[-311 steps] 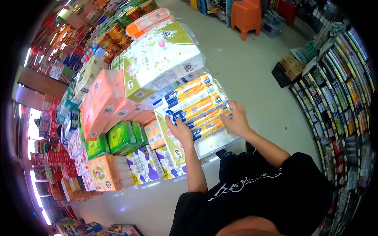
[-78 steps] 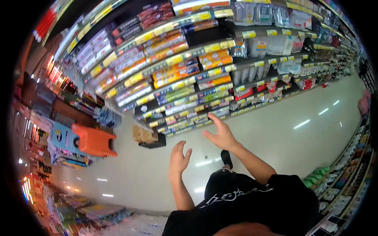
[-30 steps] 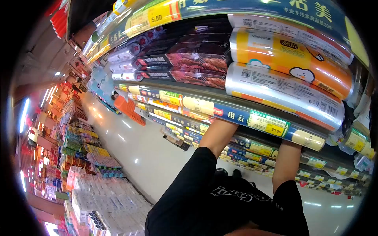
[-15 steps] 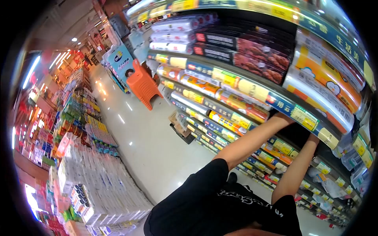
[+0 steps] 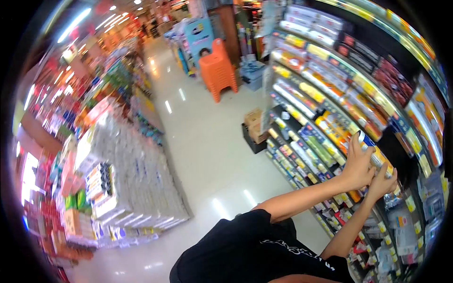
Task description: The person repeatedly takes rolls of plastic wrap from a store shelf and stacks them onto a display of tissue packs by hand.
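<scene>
Both my hands grip a packaged roll (image 5: 379,156) with yellow, white and blue on its wrapper, just in front of the shelf rack. My left hand (image 5: 357,165) wraps round the roll's upper-left part. Closer to its lower-right end, my right hand (image 5: 382,183) is closed on it, fingers partly hidden. Right behind the roll, a dark gap (image 5: 398,147) shows in the shelf row. Yellow-orange packaged rolls (image 5: 332,129) lie on the shelf to the left of my hands, and larger yellow and silver rolls (image 5: 427,115) lie above to the right.
Price-tagged shelves (image 5: 302,89) run along the right side. Orange stacked stools (image 5: 218,70) stand in the aisle, with a dark crate holding cardboard boxes (image 5: 255,129) nearer. A tall stack of white packs (image 5: 137,160) borders the aisle's left. Clear plastic packs (image 5: 401,231) hang at lower right.
My hands, earlier inside the shelf and hidden, have come out holding the roll. The view has turned left, so the shelves sit farther right.
</scene>
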{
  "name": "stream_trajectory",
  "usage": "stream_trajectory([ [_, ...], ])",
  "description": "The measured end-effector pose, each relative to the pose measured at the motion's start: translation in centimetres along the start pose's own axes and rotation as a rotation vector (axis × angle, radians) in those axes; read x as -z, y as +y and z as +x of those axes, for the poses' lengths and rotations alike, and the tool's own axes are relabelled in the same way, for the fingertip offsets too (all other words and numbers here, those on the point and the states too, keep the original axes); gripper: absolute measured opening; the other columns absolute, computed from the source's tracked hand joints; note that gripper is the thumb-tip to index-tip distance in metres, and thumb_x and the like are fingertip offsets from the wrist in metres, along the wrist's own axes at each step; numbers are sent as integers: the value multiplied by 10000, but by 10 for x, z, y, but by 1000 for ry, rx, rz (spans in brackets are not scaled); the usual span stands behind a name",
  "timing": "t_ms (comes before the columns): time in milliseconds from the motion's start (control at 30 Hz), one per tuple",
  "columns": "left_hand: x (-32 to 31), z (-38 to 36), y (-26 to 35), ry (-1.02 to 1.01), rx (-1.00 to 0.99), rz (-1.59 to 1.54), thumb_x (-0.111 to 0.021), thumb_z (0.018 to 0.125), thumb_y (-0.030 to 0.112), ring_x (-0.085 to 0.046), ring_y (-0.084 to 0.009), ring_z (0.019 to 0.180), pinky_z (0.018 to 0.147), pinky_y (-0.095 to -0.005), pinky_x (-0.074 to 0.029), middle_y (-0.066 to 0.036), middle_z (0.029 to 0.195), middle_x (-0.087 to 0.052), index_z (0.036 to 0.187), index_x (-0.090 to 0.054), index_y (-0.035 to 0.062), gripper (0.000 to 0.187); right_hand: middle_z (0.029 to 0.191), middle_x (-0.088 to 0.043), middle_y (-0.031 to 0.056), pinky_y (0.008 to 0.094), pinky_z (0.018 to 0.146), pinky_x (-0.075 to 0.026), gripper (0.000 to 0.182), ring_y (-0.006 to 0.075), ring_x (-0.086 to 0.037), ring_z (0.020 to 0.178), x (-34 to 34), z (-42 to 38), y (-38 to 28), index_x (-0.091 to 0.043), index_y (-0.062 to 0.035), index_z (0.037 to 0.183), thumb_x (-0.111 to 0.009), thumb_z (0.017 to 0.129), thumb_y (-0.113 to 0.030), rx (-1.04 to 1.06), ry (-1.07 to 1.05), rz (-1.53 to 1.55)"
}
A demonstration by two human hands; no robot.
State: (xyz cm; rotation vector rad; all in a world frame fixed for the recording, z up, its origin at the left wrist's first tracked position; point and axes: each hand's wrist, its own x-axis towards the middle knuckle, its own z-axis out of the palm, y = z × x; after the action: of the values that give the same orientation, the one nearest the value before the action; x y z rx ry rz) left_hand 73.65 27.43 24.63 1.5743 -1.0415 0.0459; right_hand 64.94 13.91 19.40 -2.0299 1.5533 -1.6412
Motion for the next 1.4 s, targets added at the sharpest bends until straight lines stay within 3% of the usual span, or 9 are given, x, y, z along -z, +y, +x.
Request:
stream_trajectory([
  [100,59,-29,-4,222,21,34,-720,728,97,-191,-565,1322,1088,-572,-222,-392,1417,-150,1129,-514,20,457,1175,-538,285,465,934,-423,547,394,-502,1097,1,-52,-60,-595,38,1180,-724,842,-373,-14,-42,298],
  [267,155,-69,-10,694,106,197,-729,737,81,-291,-477,1259,1045,-499,-271,-298,1314,-285,1042,-551,61,353,1269,-426,201,405,960,-410,503,322,-413,1194,4,-124,-161,-545,-31,1269,-706,880,-306,153,-251,525],
  [400,237,-110,-26,968,93,204,-703,752,44,-339,-394,1203,1022,-449,-305,-249,1326,-245,1029,-543,51,320,1260,-429,167,379,972,-381,454,268,-420,1166,26,-193,-258,-537,-22,1230,-693,888,-277,178,-462,837],
  [567,356,-175,-39,1260,155,466,-692,775,41,-384,-330,1140,1001,-419,-329,-215,1318,-232,1014,-519,43,295,1214,-446,128,342,918,-379,364,238,-425,1102,54,-298,-356,-566,-29,1131,-712,869,-235,303,-697,1034],
  [667,425,-221,-47,1362,146,480,-660,791,27,-292,-392,1206,1014,-468,-292,-267,1326,-212,1012,-520,18,261,1183,-458,128,341,914,-382,362,242,-430,1083,72,-369,-405,-569,-32,1112,-726,849,-225,396,-786,1095],
  [867,565,-318,-43,1460,276,764,-660,788,17,-314,-350,1142,994,-462,-290,-223,1297,-236,1010,-515,16,265,1180,-410,112,342,918,-388,363,229,-433,1057,123,-514,-496,-572,-43,1111,-731,820,-191,330,-1140,1269],
  [1067,681,-399,-26,1619,421,867,-679,809,71,-304,-332,1213,1066,-451,-240,-198,1219,-295,983,-492,14,261,1189,-366,112,351,953,-387,388,224,-427,1054,186,-608,-565,-572,-53,1134,-735,805,-180,359,-1433,1344],
  [1233,742,-455,-14,1734,486,986,-669,806,55,-408,-248,1019,939,-384,-368,-161,1175,-339,1085,-441,10,364,1157,-371,116,354,940,-400,389,234,-439,1033,230,-663,-601,-576,-41,1123,-740,799,-181,458,-1543,1403],
  [1400,809,-517,-24,1788,495,864,-667,799,56,-425,-232,988,937,-378,-361,-148,1154,-366,1116,-449,7,388,1139,-377,124,348,929,-404,382,237,-445,1015,251,-736,-626,-590,-34,1096,-744,777,-176,504,-1646,1353],
])
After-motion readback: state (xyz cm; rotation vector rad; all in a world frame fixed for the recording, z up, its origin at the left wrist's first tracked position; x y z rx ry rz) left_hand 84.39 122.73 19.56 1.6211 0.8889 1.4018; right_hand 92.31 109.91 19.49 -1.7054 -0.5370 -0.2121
